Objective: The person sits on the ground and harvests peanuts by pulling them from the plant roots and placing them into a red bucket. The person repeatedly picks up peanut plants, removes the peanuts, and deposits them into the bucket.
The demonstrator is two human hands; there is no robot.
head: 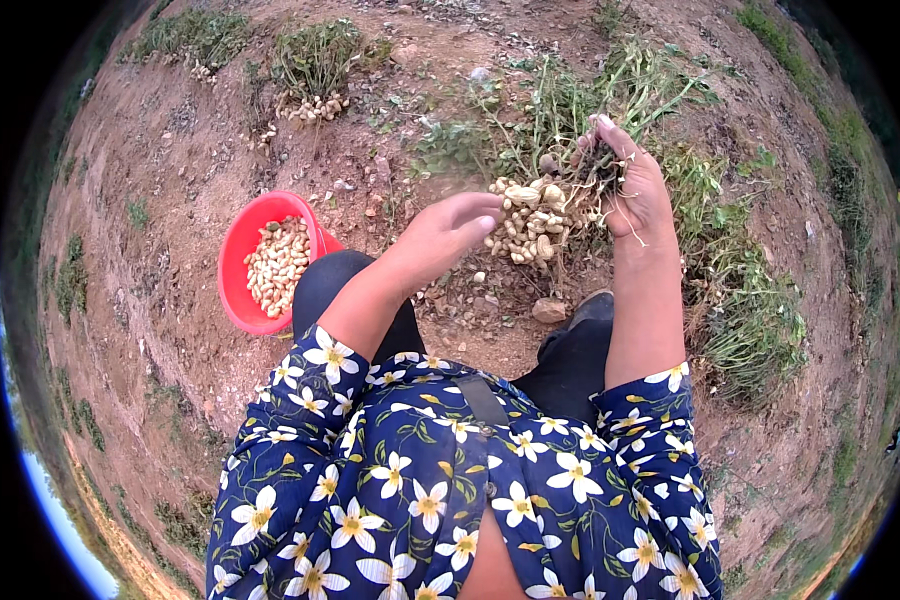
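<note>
My right hand [639,191] grips an uprooted peanut plant around its dark root base. Pale thin roots hang over my palm, and the leafy green stems [645,86] point away from me. From the roots a dense cluster of peanut pods [529,221] spreads to the left, above the soil. My left hand [450,225] is at the left edge of this cluster, thumb and fingers apart, with no pod visible between them. Whether its fingertips touch the pods is hard to tell. Beside my left knee stands a red plastic bucket [229,274], holding many loose peanut pods [277,266].
Pulled peanut plants [754,322] lie in a heap along my right side. Farther off to the left are another peanut plant [315,64] with pods at its base and more green plants [195,37]. A stone [549,310] rests near my right shoe [592,307] on reddish soil.
</note>
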